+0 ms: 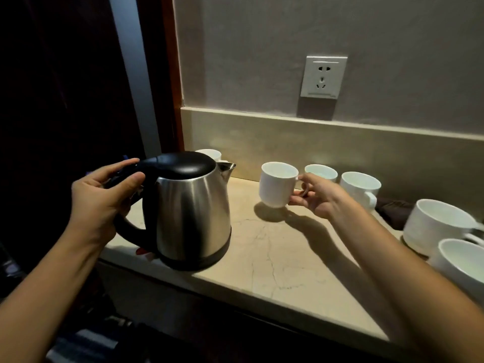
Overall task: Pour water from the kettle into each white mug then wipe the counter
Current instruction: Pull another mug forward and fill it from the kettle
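Fingers of the left hand (100, 197) are curled round the black handle of the kettle (191, 213), with the thumb laid along the top of the handle. The kettle is kept upright at the left front of the counter (275, 260), spout turned to the wall; whether its base touches the stone cannot be told. A mug (278, 184) is pinched by its handle in the right hand (318, 196) and is held above the counter, where its shadow is seen below it. Behind the kettle lid, the rim of a second mug (210, 154) is partly hidden. Two more mugs (320, 172) (362, 188) are placed near the backsplash, beside a dark cloth (392, 212). Two big cups (437, 226) (462, 265) are seen at the right edge. A socket (323, 76) is fixed on the wall. Both forearms are stretched forward from the lower corners.
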### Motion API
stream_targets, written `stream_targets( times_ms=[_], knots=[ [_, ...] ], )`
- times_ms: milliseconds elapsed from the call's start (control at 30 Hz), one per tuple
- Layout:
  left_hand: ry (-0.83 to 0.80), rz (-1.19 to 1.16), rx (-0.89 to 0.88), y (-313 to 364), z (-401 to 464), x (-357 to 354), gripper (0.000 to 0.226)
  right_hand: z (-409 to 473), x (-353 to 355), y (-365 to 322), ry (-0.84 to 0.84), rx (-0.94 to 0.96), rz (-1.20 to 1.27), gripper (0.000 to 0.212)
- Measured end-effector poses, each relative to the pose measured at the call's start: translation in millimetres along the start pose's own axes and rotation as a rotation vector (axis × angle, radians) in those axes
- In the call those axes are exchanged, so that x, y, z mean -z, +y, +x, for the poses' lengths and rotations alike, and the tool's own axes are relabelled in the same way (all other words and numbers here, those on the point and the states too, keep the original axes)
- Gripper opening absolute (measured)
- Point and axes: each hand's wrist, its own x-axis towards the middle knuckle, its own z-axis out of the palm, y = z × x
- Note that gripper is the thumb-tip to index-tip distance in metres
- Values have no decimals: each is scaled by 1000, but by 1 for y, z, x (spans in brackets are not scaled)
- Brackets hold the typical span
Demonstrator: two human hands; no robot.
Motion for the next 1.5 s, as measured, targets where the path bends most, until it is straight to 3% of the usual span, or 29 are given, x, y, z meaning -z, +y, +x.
stream_targets(
  times_ms=[333,633,867,1100,1500],
  knots=[
    [-144,-20,-1,-11,2,-55,33,-106,76,12,131,-12,-52,7],
    [-389,-55,31,-16,18,-113,31,-143,108,28,311,-63,23,14],
    [-550,-80,41,-10,40,-126,60,-141,105,34,290,-12,118,7],
    [-660,98,-61,11,53,-146,33,-138,103,32,271,-28,110,7],
    [-808,319,-181,58,64,-173,30,-131,102,33,244,-66,120,16]
  ],
)
